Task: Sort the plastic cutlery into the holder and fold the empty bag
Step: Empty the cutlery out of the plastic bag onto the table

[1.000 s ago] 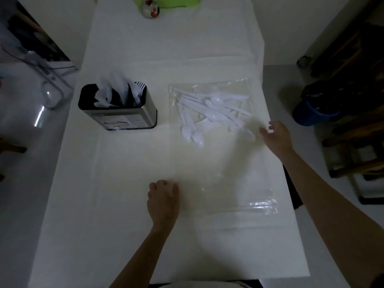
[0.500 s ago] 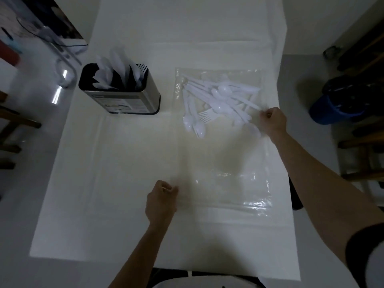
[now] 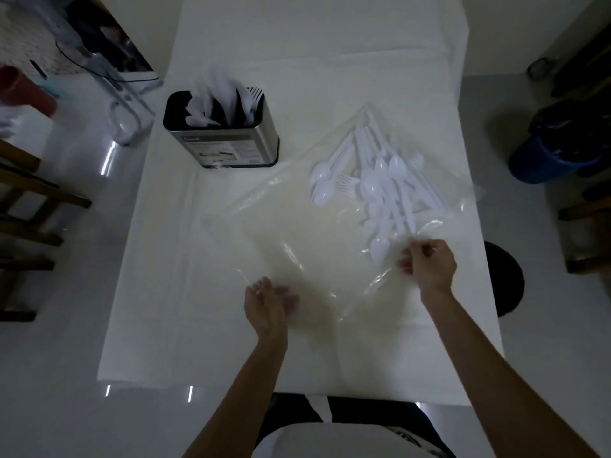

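Looking down, we see the clear plastic bag point(image 3: 297, 233) lying slantwise across the middle of the frame, spread on the white cloth-covered table point(image 3: 330, 61). Its film is rumpled and catches glints of light near the lower centre. Inside it, toward the right of centre, a loose pile of white plastic spoons and forks point(image 3: 380, 180) lies heaped and crossed. One spoon bowl lies just beside our right hand point(image 3: 429, 264).

That hand sits at the bag's right edge, right of centre, its fingers curled together and pinching the film. Our left hand point(image 3: 267, 305) is at the bag's near edge, lower centre. Its fingers are bent round the plastic, though blur hides exactly how they lie.

Up and left of the bag, apart from the pile, stands the rectangular metal cutlery holder with a black inside point(image 3: 224, 143), upright on the cloth. More white plastic cutlery point(image 3: 211, 100) pokes out of its top. We cannot tell how it is divided inside.

Off the table, a blue bin with a black liner point(image 3: 542, 153) stands at the right edge of the frame. A dark round stool point(image 3: 509, 279) shows below it. Brown wooden furniture point(image 3: 33, 193) fills the left edge.
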The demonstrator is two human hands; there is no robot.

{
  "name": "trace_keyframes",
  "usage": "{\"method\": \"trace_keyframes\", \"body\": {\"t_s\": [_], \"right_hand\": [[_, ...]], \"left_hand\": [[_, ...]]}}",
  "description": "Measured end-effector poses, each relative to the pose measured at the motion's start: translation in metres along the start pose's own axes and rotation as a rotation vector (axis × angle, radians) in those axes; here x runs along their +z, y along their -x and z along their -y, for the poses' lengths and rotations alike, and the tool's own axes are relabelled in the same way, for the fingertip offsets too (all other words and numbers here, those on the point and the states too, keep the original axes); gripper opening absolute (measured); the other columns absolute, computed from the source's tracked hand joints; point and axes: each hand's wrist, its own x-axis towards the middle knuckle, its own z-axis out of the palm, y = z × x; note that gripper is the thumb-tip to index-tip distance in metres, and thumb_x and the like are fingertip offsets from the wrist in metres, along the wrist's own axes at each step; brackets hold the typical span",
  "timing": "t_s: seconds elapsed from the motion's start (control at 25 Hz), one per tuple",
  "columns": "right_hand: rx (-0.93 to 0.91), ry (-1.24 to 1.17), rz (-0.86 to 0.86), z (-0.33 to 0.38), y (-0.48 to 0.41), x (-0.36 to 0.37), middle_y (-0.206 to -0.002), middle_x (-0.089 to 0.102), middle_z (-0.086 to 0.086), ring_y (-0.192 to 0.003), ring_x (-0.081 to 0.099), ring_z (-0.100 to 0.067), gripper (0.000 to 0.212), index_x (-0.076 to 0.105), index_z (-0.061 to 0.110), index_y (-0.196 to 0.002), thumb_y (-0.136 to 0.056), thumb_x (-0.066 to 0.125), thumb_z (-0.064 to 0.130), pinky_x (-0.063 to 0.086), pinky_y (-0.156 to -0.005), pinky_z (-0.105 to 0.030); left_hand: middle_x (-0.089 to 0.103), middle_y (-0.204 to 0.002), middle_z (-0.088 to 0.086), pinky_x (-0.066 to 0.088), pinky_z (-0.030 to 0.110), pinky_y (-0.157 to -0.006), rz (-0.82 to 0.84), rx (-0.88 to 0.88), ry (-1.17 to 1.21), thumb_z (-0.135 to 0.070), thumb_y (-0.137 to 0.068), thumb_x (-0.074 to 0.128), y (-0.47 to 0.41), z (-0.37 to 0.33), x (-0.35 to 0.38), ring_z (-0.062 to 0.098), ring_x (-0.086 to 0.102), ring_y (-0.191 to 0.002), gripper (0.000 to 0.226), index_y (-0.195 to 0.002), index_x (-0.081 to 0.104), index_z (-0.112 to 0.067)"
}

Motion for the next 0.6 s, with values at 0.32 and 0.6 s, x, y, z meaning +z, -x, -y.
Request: {"method": "trace_keyframes", "body": {"t_s": [0.32, 0.6], "right_hand": [[0.177, -0.261, -0.026, -0.044, 0.108, 0.009, -0.065, 0.063, -0.016, -0.041, 0.063, -0.011, 0.013, 0.053, 0.0, -0.089, -0.088, 0.063, 0.009, 0.054, -0.044, -0.023], [-0.029, 0.562, 0.011, -0.023, 0.127, -0.013, -0.065, 0.064, -0.004, -0.06, 0.062, -0.024, 0.041, 0.058, 0.01, -0.075, -0.088, 0.052, 0.049, 0.047, -0.057, -0.027]], "left_hand": [[0.061, -0.103, 0.03, 0.038, 0.04, -0.075, -0.058, 0.441, -0.624, -0.023, -0.101, 0.036, -0.05, -0.033, -0.047, 0.041, 0.057, -0.097, 0.034, -0.105, 0.052, 0.008], [0.061, -0.104, 0.032, 0.045, 0.049, -0.079, -0.012, 0.513, -0.765, -0.026, -0.1, 0.036, -0.085, -0.045, -0.062, 0.046, 0.057, -0.1, 0.034, -0.108, 0.052, 0.003]]}}
